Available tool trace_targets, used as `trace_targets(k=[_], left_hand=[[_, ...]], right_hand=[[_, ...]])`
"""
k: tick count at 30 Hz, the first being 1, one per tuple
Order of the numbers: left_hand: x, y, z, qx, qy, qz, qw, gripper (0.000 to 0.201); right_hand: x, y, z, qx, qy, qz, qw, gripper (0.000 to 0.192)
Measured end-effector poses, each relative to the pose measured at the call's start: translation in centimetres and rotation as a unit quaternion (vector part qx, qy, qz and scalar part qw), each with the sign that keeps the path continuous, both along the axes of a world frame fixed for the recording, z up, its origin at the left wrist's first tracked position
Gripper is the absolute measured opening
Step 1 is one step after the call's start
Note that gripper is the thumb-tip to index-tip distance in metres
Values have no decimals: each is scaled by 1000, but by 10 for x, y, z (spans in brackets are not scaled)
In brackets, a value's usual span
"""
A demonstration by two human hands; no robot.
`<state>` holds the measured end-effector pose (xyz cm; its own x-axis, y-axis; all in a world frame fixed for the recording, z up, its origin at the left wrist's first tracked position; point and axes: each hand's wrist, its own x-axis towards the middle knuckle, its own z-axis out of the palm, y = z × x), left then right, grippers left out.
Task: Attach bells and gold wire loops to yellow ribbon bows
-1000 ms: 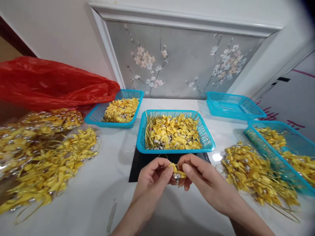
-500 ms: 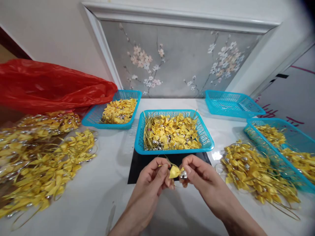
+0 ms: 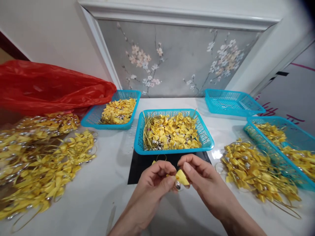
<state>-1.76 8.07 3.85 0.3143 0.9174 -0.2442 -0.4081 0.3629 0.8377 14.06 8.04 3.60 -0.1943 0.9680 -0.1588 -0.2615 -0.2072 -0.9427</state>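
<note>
Grip: the left hand (image 3: 154, 182) and right hand (image 3: 199, 178) were both pinched shut on one small yellow satin ribbon bow with a silver bell (image 3: 180, 179), held just above the white glossy desk (image 3: 98, 200), near the black mat (image 3: 137, 167).
Change: half a second before, the bow stood spread between the fingertips with the bell to its right; now the hands had closed together and the bell hung beneath the folded ribbon.
Meaning: the piece appeared to be mid-adjustment, not released.
Materials: the turquoise plastic lattice basket (image 3: 208, 139) just beyond held crinkled bows and shiny round bells; loose heaps of bows (image 3: 256, 170) trailed thin golden cord loops.
Left side: a crumpled red plastic bag (image 3: 49, 87).
</note>
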Motion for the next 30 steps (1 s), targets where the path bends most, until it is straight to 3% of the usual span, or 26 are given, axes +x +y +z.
trace_targets(k=[3,6,12,15,24,30], left_hand=[[0,0,1,-34,-36,3,999,17],[-1,1,2,-60,-44,14,997,16],[-2,4,0,-59,-32,77,995,13],[-1,5,-1,-64,-40,72,995,13],[-6,-2,-2,50,22,-5,998,5],[-6,-4,1,110,114,51,986,9]], right_hand=[[0,-1,-6,-13,34,-15,999,22],[0,-4,-5,-19,-1,-8,1000,23],[5,-11,6,13,-63,80,995,23],[9,-14,3,18,-49,45,998,19],[8,-12,-4,16,76,-12,997,10],[19,-15,-6,127,-40,-2,991,11]])
